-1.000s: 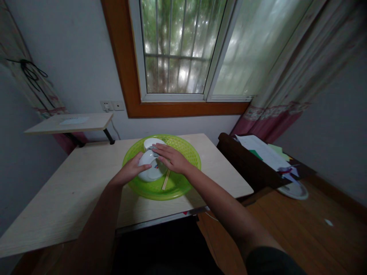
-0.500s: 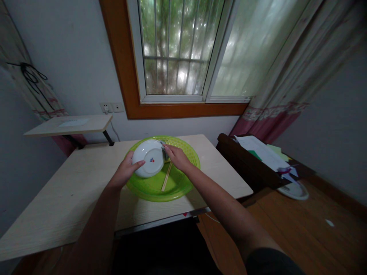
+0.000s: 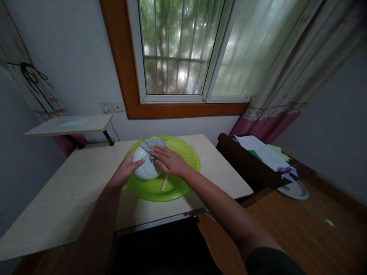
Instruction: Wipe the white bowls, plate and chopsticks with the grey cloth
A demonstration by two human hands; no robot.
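A white china bowl [image 3: 139, 154] is tilted with its underside facing me, over a green plastic basket [image 3: 163, 196]. My left hand [image 3: 126, 170] grips the bowl's left edge, thumb on the underside and fingers out of sight behind. Draped over the bowl's upper part is a grey cloth [image 3: 157, 143]. My right hand [image 3: 171, 160] lies over the cloth and the bowl's base, fingers stretched out flat and thumb apart, pressing the cloth down. Wooden chopsticks [image 3: 164, 183] rest in the basket, their upper part hidden under my right hand.
The basket stands on a pale wooden table [image 3: 71, 191]. A small raised shelf [image 3: 71, 128] is at the back left, near a wall socket [image 3: 111, 107]. Right of the table, a dark cabinet [image 3: 237, 156] carries papers [image 3: 258, 151]. A window [image 3: 177, 49] is behind.
My right hand has moved left from the bowl's right edge onto its underside, its fingers now flat. The grey cloth has spread over the bowl's upper part. My left hand keeps its grip.
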